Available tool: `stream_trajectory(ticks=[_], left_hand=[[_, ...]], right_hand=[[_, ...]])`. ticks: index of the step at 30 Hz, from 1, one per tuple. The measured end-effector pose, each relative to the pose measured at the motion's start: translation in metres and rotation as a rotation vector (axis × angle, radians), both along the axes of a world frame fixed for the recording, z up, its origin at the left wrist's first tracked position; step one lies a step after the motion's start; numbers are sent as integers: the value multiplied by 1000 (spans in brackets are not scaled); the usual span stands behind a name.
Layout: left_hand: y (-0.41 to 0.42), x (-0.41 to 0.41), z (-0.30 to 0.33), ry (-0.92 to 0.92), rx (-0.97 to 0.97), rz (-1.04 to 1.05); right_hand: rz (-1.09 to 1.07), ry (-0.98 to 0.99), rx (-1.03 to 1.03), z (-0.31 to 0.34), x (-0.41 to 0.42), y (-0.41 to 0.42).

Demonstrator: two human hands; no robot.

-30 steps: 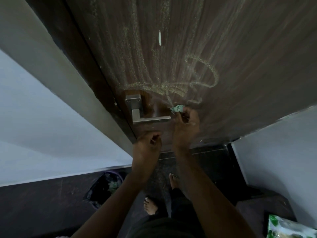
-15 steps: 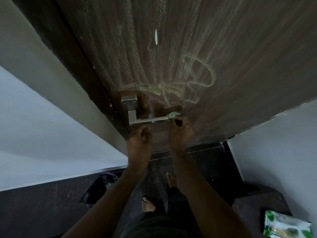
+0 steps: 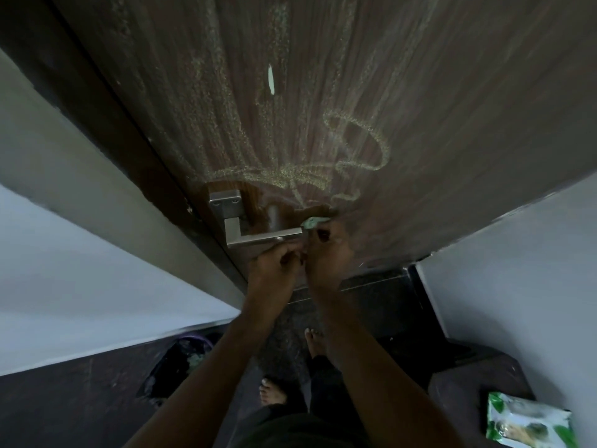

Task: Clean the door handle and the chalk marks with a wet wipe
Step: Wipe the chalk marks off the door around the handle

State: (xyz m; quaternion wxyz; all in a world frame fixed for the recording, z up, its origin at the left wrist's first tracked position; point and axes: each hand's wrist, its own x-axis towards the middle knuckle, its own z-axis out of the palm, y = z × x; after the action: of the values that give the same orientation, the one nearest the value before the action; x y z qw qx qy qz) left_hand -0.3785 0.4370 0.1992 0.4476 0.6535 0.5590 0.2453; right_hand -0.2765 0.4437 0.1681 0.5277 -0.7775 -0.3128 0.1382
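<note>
The wet wipe (image 3: 315, 222) is a small, crumpled, pale green wad, pinched at the fingertips of the right hand (image 3: 326, 253) and pressed against the free end of the door handle (image 3: 263, 237). The handle is a brushed-metal lever with a square mounting plate, running leftward from that hand. Just below the lever the left hand (image 3: 274, 266) is curled with its fingers drawn together; whether it grips anything I cannot tell. Above both hands, yellowish chalk marks (image 3: 323, 176) loop and smear across the dark wood door (image 3: 420, 92), with a darker, wiped-looking patch right around the handle. Far below the right hand a green-and-white wipes packet (image 3: 529, 425) lies on a dark surface
</note>
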Motion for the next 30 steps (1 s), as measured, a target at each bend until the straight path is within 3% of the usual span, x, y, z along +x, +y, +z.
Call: stream_trajectory(ticks=[3, 6, 10, 12, 16, 18, 24, 30], left_hand=[[-3, -4, 12, 61, 164, -24], [-5, -7, 25, 78, 294, 32], [-14, 2, 36, -8, 299, 0], [-19, 6, 39, -27, 329, 12], [-25, 6, 49, -39, 409, 60], [-24, 2, 54, -46, 463, 97], [-17, -11, 63, -29, 484, 202], [-17, -13, 68, -11, 523, 214]], right_hand=[[71, -90, 6, 4, 1, -3], [-109, 90, 72, 19, 33, -3], [-283, 199, 59, 22, 53, -2], [-204, 106, 60, 22, 40, -2], [124, -332, 175, 29, 21, -4], [194, -417, 168, 30, 27, -4], [-101, 6, 49, 47, 40, -5], [158, 222, -35, 63, 0, 11]])
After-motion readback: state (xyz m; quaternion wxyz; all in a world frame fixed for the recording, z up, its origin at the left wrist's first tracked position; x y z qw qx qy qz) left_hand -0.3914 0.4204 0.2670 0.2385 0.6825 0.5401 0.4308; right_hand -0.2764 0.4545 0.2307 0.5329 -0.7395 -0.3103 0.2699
